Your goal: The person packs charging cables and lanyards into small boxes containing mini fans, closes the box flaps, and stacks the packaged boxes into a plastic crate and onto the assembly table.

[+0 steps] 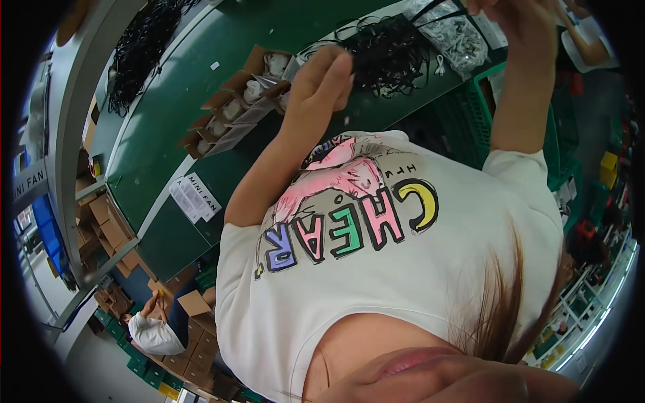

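Observation:
My left hand [321, 87] is closed in a fist over the green table, at the left side of a tangled pile of black cords [396, 54]. Whatever its fingers hold, if anything, is hidden. At the top edge, my right hand [521, 20] is closed and partly cut off by the frame. A thin black cord [437, 13] runs from above the pile toward its fingertips. Beside the pile lies a clear plastic bag [451, 41] full of small white and grey pieces. A short white cable [440, 65] rests next to the bag.
Open cardboard boxes [232, 101] with white wrapped items stand in a row left of my left hand. A printed white sheet [195, 197] lies on the green table [158, 134]. More black cords [138, 57] hang at the far left. A green crate [480, 111] is below my right forearm.

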The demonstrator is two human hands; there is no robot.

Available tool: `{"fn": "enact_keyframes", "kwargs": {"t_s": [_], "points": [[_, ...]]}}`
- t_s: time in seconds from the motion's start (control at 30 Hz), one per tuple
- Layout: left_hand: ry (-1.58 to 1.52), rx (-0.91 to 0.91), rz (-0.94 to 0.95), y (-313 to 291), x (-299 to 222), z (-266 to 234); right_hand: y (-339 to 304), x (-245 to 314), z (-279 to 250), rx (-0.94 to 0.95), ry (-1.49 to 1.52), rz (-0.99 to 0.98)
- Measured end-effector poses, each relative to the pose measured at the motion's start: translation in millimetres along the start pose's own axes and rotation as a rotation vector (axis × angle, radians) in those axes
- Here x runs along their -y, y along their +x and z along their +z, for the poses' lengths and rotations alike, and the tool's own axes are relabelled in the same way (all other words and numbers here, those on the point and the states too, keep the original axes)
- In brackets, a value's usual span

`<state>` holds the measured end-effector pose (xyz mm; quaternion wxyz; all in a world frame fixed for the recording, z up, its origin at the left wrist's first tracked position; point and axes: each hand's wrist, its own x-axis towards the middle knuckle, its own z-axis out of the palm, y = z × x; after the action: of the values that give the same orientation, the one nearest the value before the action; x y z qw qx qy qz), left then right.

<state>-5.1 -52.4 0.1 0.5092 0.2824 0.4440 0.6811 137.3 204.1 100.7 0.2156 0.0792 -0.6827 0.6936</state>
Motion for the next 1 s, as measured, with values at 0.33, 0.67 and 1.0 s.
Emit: {"fn": "enact_keyframes", "kwargs": {"t_s": [0.33, 0.67, 1.0], "points": [[1.217, -0.174, 0.589, -20, 46, -26, -251, -342, -120, -0.690, -1.438, 0.967], [0.759, -0.232, 0.069, -26, 48, -28, -132, -222, -68, -0.216, -0.297, 0.692], [0.492, -0.479, 0.132, -24, 37, -7, -20, -128, 112, 0.183, 0.091, 0.319]]}}
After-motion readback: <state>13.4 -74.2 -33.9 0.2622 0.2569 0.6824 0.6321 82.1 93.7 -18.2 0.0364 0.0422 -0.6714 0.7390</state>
